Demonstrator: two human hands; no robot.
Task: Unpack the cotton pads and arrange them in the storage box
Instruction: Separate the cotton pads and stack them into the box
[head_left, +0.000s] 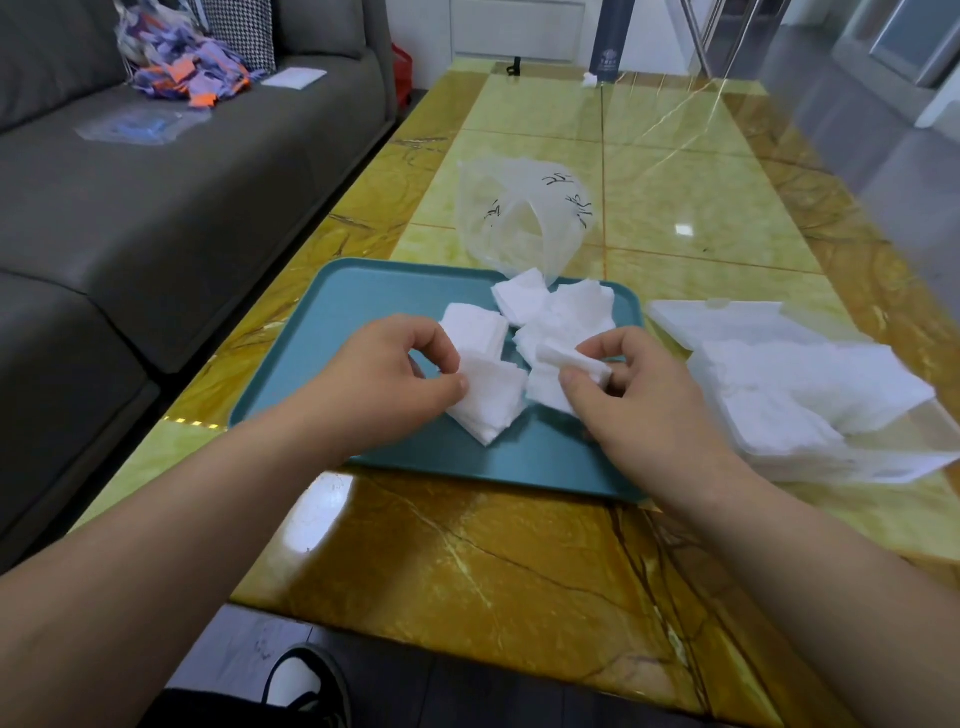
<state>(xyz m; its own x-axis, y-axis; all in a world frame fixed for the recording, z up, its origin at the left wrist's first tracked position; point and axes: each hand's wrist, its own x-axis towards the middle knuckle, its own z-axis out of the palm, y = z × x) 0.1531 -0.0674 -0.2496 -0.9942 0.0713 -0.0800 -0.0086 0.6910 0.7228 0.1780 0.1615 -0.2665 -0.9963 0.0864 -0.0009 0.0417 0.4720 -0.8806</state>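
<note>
White square cotton pads (556, 312) lie in loose stacks on a teal tray (343, 312) in the middle of the table. My left hand (384, 384) pinches a stack of pads (493, 400) at the tray's centre. Just to its right, my right hand (639, 405) grips a small bundle of pads (576, 361). A clear plastic storage box (914, 441) with its lid open sits to the right of the tray and holds several white pads (810, 384). The empty translucent bag (519, 213) lies behind the tray.
The yellow-green marble table (519, 561) stretches away from me. A grey sofa (182, 208) runs along the left with coloured scraps (182, 73) on it. A dark bottle (610, 41) stands at the table's far end. My shoe (301, 680) shows below the table edge.
</note>
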